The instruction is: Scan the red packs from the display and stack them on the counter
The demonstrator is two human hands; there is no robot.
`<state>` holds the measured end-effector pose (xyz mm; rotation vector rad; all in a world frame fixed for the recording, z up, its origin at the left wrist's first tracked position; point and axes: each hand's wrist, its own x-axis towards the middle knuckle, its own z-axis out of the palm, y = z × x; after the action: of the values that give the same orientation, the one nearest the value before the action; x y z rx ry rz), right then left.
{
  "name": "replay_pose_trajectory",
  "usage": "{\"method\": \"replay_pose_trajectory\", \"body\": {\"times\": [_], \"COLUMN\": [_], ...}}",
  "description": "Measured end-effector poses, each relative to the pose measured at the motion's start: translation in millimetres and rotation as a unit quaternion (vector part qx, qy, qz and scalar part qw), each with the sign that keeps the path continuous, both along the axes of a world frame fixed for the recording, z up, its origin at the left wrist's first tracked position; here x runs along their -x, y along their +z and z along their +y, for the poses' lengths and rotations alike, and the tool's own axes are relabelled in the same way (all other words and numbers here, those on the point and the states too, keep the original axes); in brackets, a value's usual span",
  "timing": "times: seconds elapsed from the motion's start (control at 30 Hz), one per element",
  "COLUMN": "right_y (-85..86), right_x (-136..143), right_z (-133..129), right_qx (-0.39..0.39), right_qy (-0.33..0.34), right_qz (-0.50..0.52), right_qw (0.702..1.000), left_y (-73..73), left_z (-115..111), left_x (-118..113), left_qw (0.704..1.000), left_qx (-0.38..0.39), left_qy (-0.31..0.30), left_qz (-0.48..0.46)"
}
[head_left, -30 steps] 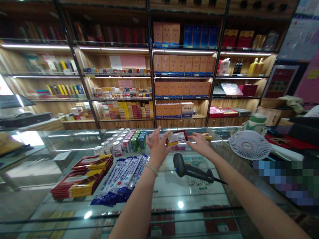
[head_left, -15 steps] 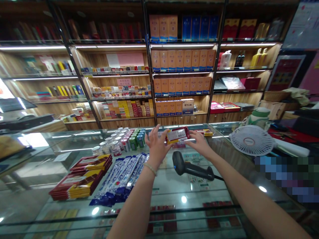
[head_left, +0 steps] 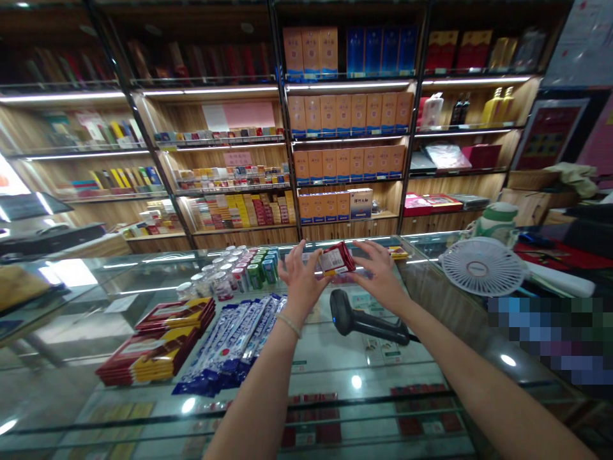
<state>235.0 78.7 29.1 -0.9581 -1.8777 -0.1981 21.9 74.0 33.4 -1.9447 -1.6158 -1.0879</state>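
Above the glass counter, my left hand (head_left: 302, 281) pinches the left end of a small red and yellow packet (head_left: 336, 259) with a white label and barcode facing me. At the packet's right end is my right hand (head_left: 378, 271), thumb and fingers round its edge. A black handheld scanner (head_left: 366, 321) lies on the counter just below my hands. Left of my left wrist lie blue and white long packets (head_left: 234, 342), with stacks of red and yellow packets (head_left: 158, 348) further left.
Small jars (head_left: 223, 281) and green cans (head_left: 256, 273) stand in rows behind the blue packets. On the right are a white fan (head_left: 479, 267) and a green and white jug (head_left: 498, 223). Stocked shelves (head_left: 349, 137) line the back wall.
The packet has turned, so its right end now angles away and it looks shorter. My right hand has moved slightly left, closer to my left hand.
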Motion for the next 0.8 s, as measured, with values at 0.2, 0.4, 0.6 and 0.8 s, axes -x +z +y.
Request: {"method": "replay_pose_trajectory", "body": {"times": [0.2, 0.4, 0.6, 0.8], "right_y": [2.7, 7.8, 10.2, 11.4], "right_x": [-0.8, -5.8, -7.0, -5.4], "right_z": [-4.3, -10.2, -11.7, -14.0], "right_qx": [-0.001, -0.005, -0.020, -0.032], "right_qy": [-0.012, 0.002, 0.029, -0.022], "right_qz": [-0.016, -0.070, -0.081, -0.029], "right_qw": [1.000, 0.998, 0.996, 0.999], "left_y": [1.5, 5.3, 7.3, 8.6], "left_z": [-1.8, -6.4, -8.7, -9.6], "left_x": [-0.6, -2.5, -4.2, -5.1], "left_qw": [0.999, 0.996, 0.995, 0.994], "left_qx": [-0.007, -0.027, -0.027, -0.016], "left_qy": [-0.031, -0.057, -0.056, -0.051], "left_qz": [0.023, 0.063, 0.084, 0.098]}}
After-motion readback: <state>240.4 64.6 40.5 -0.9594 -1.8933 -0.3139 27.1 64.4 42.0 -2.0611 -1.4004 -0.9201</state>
